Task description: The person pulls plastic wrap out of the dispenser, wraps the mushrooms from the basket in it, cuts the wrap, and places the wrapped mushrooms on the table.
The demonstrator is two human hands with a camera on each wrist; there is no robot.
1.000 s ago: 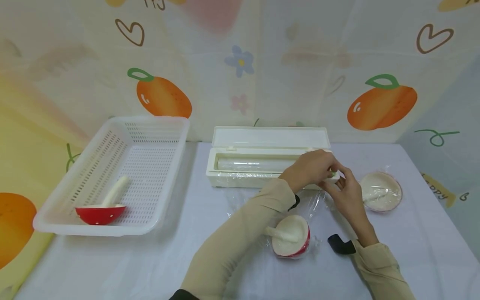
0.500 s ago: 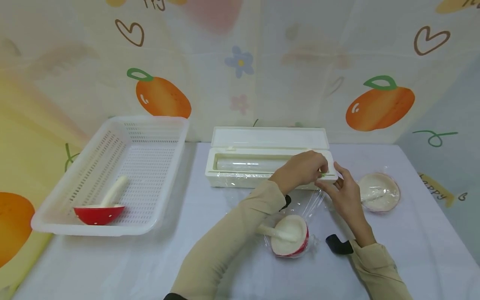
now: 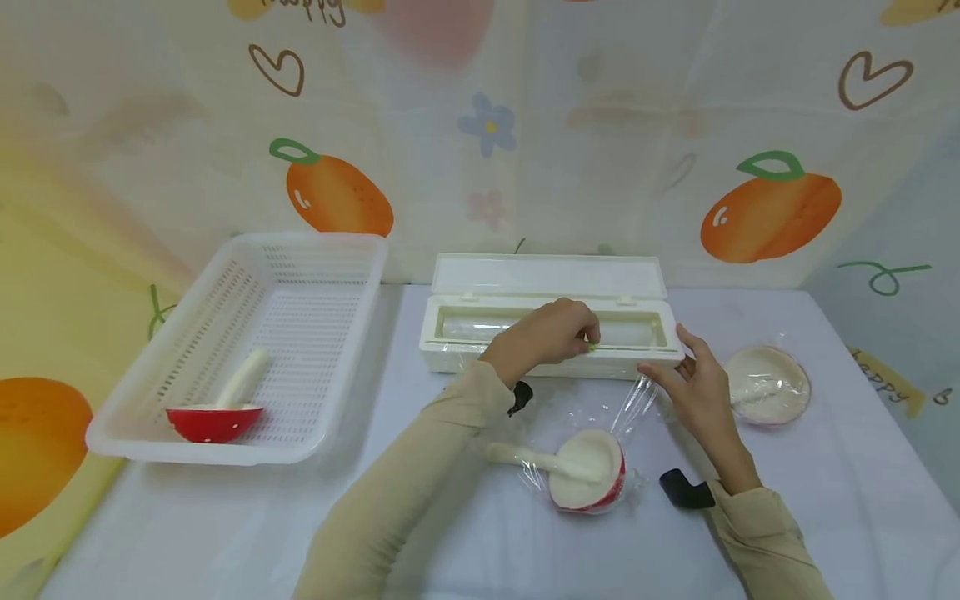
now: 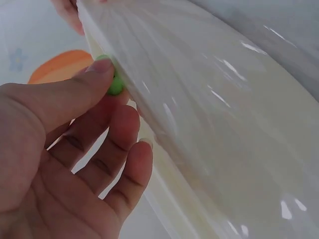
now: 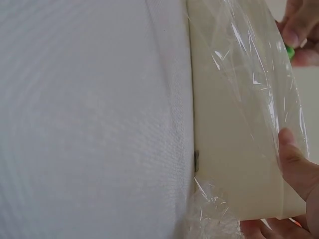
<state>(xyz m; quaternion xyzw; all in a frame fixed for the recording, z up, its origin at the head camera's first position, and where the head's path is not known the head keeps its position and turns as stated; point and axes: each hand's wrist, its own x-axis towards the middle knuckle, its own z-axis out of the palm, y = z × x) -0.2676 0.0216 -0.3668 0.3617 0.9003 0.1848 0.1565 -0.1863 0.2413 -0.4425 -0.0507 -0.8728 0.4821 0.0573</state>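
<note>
In the head view a cream cling film box [image 3: 626,367] lies with its lid [image 3: 547,273] raised and a roll of film inside. My left hand [image 3: 547,335] pinches a small green slide cutter [image 4: 116,85] between thumb and forefinger at the box's front edge. At the right end, my right hand [image 3: 697,396] grips the corner, its thumb pressing the film [image 5: 249,74] against the front. Film runs from the box toward a red ladle [image 3: 585,471] with a cream inside and handle, which lies loosely covered in front.
A white perforated basket [image 3: 315,367] at left holds another red ladle [image 3: 215,423] with white dots. Right of the box lies a film-covered round cream piece [image 3: 772,383]. A patterned cloth [image 3: 600,167] hangs behind the white-covered table [image 3: 847,500].
My left hand has slid the green cutter leftward along the box edge, from the right end to past the middle. The right hand keeps its place at the box's right corner.
</note>
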